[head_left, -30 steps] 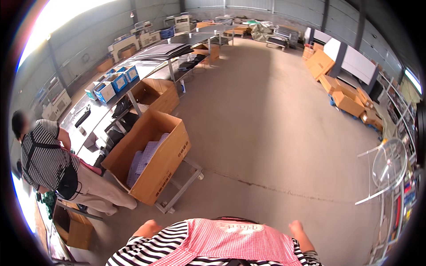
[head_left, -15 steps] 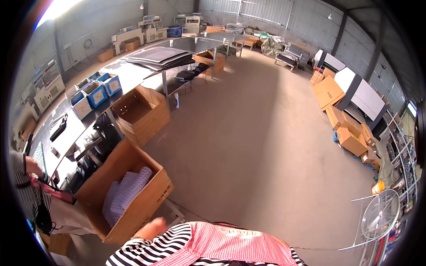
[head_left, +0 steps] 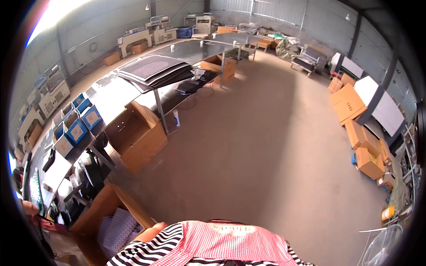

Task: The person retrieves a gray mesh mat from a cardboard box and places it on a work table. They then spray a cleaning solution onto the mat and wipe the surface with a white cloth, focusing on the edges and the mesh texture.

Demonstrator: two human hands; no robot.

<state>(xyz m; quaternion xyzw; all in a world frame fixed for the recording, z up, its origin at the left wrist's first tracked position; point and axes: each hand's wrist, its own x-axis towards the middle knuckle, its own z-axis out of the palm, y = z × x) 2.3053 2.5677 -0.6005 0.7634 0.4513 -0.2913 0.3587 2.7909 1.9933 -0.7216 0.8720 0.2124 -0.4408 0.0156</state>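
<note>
A: Bright overall?

B: Daylit and fairly even. Blown-out white glare at the upper left rim, spilling onto the long worktable (head_left: 133,88), with a pale sheen on its top.

A: Shadows?

B: Soft and dim under the table and around the open cardboard box (head_left: 137,135). Broad, faint banding across the concrete floor (head_left: 266,146).

A: Sharpness?

B: Crisp at centre, smeared toward the edges. Strong fisheye bending of straight lines, black vignette all round, purple fringing at left.
</note>
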